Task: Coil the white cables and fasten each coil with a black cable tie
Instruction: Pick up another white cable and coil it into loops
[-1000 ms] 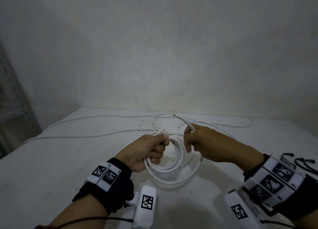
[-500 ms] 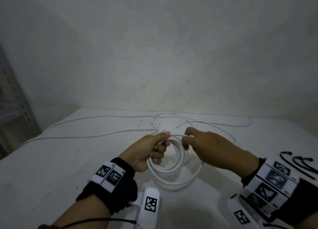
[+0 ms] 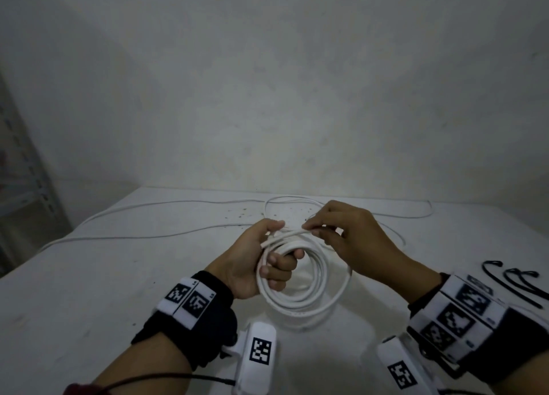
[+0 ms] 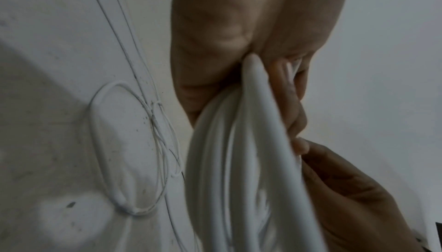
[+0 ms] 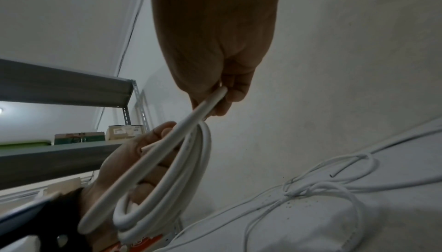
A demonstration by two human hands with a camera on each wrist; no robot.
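White cable, wound into a coil (image 3: 306, 278) of several loops, was held above the table (image 3: 89, 275) in front of the person. The left hand (image 3: 252, 264) was closed round one side of the bundle, with the fingers curled through the middle of the loops and the thumb laid over the top. The last turn was pinched by the right hand (image 3: 350, 234) between thumb and fingertips (image 5: 222, 104), close beside the left thumb, at the top of the coil. In the right wrist view one short cut end could be seen poking out by the left palm.

Further out, other thin white cables (image 3: 166, 234) lay loose across the table behind the hands, one of them looped into a ring (image 4: 124, 148). Black cable ties (image 3: 517, 284) lay on the table to the right, well clear of the coil and untouched. A grey metal shelf (image 5: 59, 84) stood at the left edge of the room.

The cable was judged light, smooth and springy, stiff enough to hold round loops yet likely to spring open if released. It was judged best gripped across all the turns at one point, as the left hand gripped it, so that the opposite side stayed free for a tie. The free end seemed likely to slip out unless tucked under the thumb.
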